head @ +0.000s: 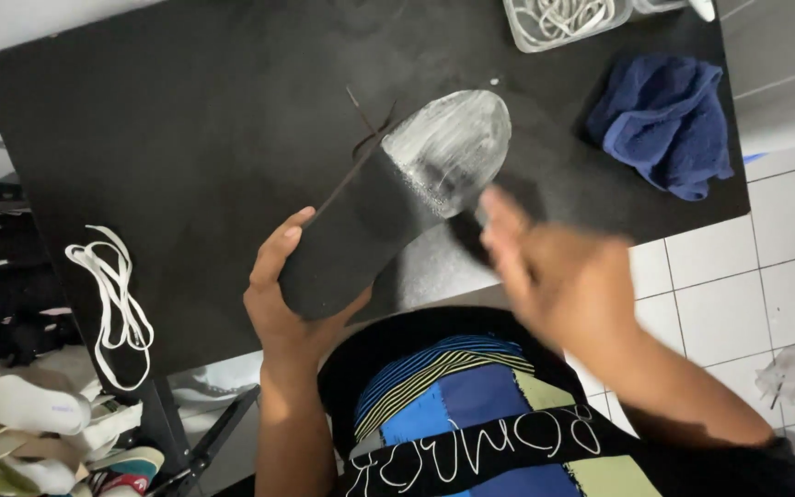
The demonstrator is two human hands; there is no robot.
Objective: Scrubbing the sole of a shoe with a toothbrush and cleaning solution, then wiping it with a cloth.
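Note:
My left hand (280,299) grips the heel end of a black insole (388,207) held above the black table (186,120). The insole's front half is white with soapy foam. My right hand (545,267) is blurred with motion at the insole's right edge. It is closed on a small dark object, probably a brush (468,235), which touches the foamy part. A thin dark lace (361,138) hangs near the insole's upper edge.
A blue towel (664,120) lies at the table's right end. A clear tub with white laces (558,20) stands at the back edge. White laces (117,294) drape over the left front corner. Shoes (20,414) are piled on the floor at the left.

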